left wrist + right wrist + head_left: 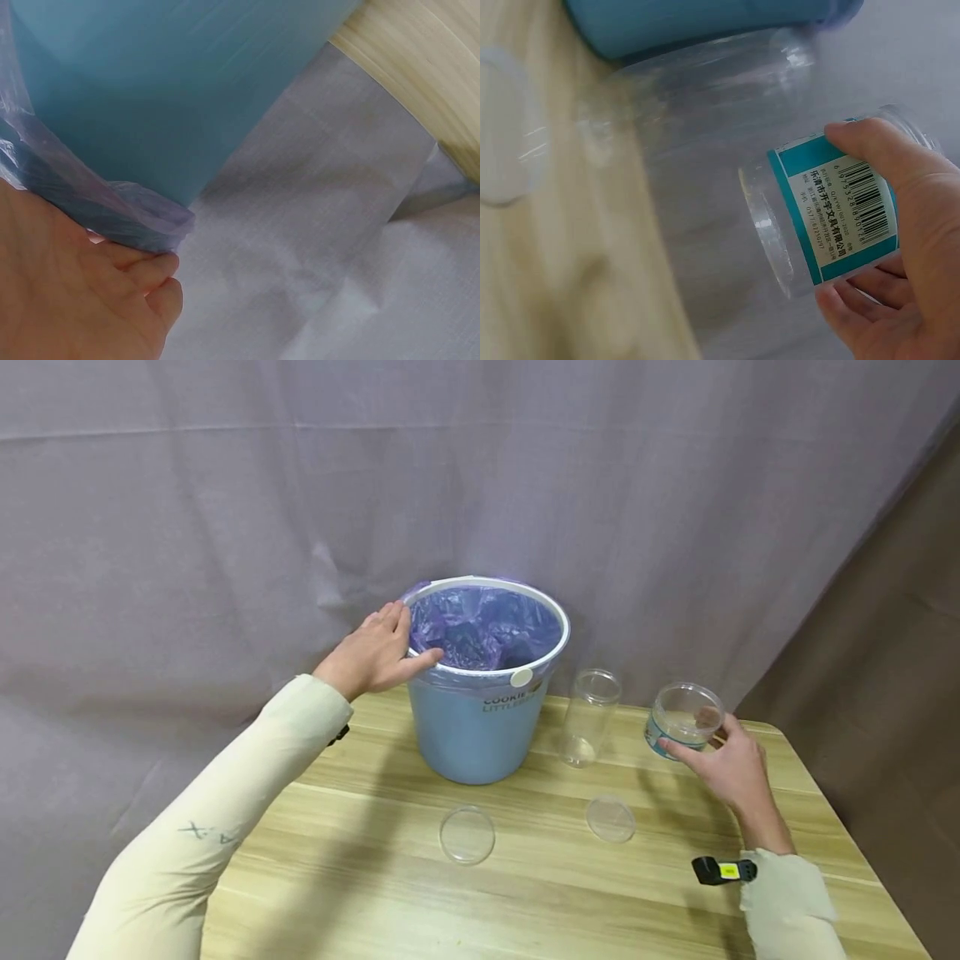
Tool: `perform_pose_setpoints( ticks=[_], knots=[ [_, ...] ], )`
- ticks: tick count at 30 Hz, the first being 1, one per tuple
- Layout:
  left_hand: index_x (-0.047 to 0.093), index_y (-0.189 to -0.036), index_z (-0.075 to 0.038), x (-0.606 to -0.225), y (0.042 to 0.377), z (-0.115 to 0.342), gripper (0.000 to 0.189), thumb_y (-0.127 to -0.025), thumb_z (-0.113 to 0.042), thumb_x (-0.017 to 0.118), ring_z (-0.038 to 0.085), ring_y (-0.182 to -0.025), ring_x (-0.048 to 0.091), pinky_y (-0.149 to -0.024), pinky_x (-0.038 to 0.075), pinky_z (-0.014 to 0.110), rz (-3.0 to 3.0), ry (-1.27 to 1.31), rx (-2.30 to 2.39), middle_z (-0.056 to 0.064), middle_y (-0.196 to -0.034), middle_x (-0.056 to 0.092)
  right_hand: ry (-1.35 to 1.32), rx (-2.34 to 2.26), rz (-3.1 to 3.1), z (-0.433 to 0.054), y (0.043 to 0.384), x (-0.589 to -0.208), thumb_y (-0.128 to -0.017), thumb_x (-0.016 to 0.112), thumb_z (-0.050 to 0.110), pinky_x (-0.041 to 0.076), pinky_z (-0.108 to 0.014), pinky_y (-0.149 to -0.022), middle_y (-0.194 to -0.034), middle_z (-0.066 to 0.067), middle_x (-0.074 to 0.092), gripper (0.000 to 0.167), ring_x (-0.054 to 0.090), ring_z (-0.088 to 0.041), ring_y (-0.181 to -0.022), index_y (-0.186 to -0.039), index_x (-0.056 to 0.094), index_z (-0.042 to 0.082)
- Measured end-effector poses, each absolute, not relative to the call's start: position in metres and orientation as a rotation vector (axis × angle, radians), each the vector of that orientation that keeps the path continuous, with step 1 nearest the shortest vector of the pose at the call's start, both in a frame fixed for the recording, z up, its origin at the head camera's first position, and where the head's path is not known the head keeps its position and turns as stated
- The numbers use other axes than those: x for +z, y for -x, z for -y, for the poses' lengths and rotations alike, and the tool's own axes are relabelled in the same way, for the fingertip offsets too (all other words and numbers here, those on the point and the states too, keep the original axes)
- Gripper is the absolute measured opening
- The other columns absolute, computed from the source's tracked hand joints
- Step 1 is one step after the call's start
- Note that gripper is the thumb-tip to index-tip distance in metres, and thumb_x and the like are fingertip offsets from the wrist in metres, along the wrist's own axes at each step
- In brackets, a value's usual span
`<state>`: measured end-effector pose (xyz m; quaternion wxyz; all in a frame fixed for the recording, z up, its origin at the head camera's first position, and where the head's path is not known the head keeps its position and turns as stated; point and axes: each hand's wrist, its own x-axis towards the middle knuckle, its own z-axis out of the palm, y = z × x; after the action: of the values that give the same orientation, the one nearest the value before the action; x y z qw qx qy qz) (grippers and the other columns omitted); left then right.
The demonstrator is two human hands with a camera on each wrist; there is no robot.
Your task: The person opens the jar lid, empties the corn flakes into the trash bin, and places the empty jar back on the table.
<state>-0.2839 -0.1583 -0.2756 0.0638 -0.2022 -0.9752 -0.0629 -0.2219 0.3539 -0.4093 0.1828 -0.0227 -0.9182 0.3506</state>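
My left hand (pixel 372 653) rests on the left of the white rim of a light-blue trash bin (pixel 476 735), fingers together and thumb over the rim. A purple liner bag (pixel 480 627) lines the bin and folds over its edge; the left wrist view shows the fingers (pixel 154 274) against the folded bag (pixel 150 217). On the right, my right hand (pixel 731 772) grips a short, clear, round plastic jar (pixel 847 210) with a blue label and barcode, held above the table. Its thumb lies on the label side, its fingers around the other side.
A tall clear plastic cylinder (pixel 590 718) stands between the bin and the jar. Two clear round lids (pixel 467 835) lie flat on the wooden table (pixel 540 902), the other lid (pixel 611 819) farther right. A grey curtain (pixel 225 527) hangs behind the table.
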Motion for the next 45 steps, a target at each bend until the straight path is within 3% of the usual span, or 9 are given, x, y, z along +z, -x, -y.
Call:
perform_pose_setpoints(
  ticks=[2,4,11,17,28,34,41,45],
  knots=[
    [0.021,-0.160,0.017,-0.276,0.283,0.159,0.103,-0.103,-0.066,0.043,0.046,-0.162,0.019,-0.136,0.018,0.053,2.938,0.616,-0.192,0.036,-0.170,0.021,0.075,0.987,2.623,-0.356,0.223,-0.424,-0.086,0.086,0.048,0.055,-0.064,-0.099,-0.148,-0.033,0.056,0.090,0.057,-0.059,-0.132,-0.152,0.047,0.000],
    [0.021,-0.160,0.017,-0.276,0.283,0.159,0.103,-0.103,-0.066,0.043,0.046,-0.162,0.019,-0.136,0.017,0.053,2.938,0.618,-0.195,0.036,-0.170,0.021,0.074,0.992,2.650,-0.357,0.224,-0.436,-0.087,0.085,0.049,0.053,-0.069,-0.100,-0.149,-0.033,0.056,0.092,0.057,-0.059,-0.131,-0.153,0.045,0.000],
    [0.018,-0.161,0.016,-0.278,0.281,0.160,0.104,-0.103,-0.067,0.042,0.045,-0.164,0.016,-0.136,0.016,0.054,2.952,0.603,-0.198,0.035,-0.171,0.018,0.128,0.999,2.751,-0.363,0.221,-0.467,-0.088,0.080,0.059,0.054,-0.063,-0.098,-0.147,-0.034,0.056,0.098,0.059,-0.054,-0.129,-0.154,0.042,-0.003],
    [0.016,-0.162,0.015,-0.278,0.279,0.160,0.104,-0.103,-0.068,0.039,0.044,-0.164,0.014,-0.136,0.014,0.053,2.977,0.608,-0.193,0.034,-0.172,0.015,0.165,1.020,2.807,-0.367,0.214,-0.484,-0.088,0.080,0.058,0.055,-0.056,-0.094,-0.149,-0.034,0.054,0.100,0.059,-0.053,-0.127,-0.155,0.040,-0.005],
    [0.013,-0.164,0.012,-0.281,0.277,0.160,0.104,-0.104,-0.068,0.038,0.043,-0.165,0.011,-0.137,0.013,0.052,2.985,0.605,-0.216,0.031,-0.174,0.011,0.151,1.080,2.827,-0.371,0.214,-0.501,-0.090,0.078,0.057,0.052,-0.058,-0.099,-0.155,-0.034,0.048,0.103,0.056,-0.051,-0.131,-0.158,0.034,-0.007],
    [0.007,-0.165,0.011,-0.280,0.276,0.159,0.107,-0.103,-0.071,0.037,0.042,-0.166,0.005,-0.137,0.009,0.052,2.994,0.591,-0.251,0.030,-0.175,0.003,0.144,1.075,2.846,-0.376,0.216,-0.500,-0.091,0.078,0.058,0.051,-0.063,-0.102,-0.153,-0.038,0.047,0.108,0.054,-0.054,-0.133,-0.159,0.029,-0.010],
    [-0.002,-0.167,0.004,-0.284,0.275,0.154,0.110,-0.101,-0.077,0.033,0.037,-0.167,0.000,-0.138,0.004,0.050,2.885,0.588,-0.372,0.023,-0.177,-0.005,0.120,1.117,2.898,-0.390,0.207,-0.471,-0.096,0.072,0.056,0.039,-0.076,-0.112,-0.163,-0.045,0.023,0.118,0.033,-0.068,-0.144,-0.166,0.001,-0.007],
    [-0.002,-0.168,0.000,-0.289,0.265,0.154,0.111,-0.099,-0.080,0.033,0.033,-0.167,0.000,-0.138,0.004,0.049,2.810,0.604,-0.475,0.020,-0.178,-0.004,0.132,1.104,2.841,-0.390,0.193,-0.450,-0.098,0.069,0.055,0.037,-0.081,-0.108,-0.166,-0.045,0.014,0.113,0.028,-0.071,-0.143,-0.168,0.000,-0.002]
  ],
)
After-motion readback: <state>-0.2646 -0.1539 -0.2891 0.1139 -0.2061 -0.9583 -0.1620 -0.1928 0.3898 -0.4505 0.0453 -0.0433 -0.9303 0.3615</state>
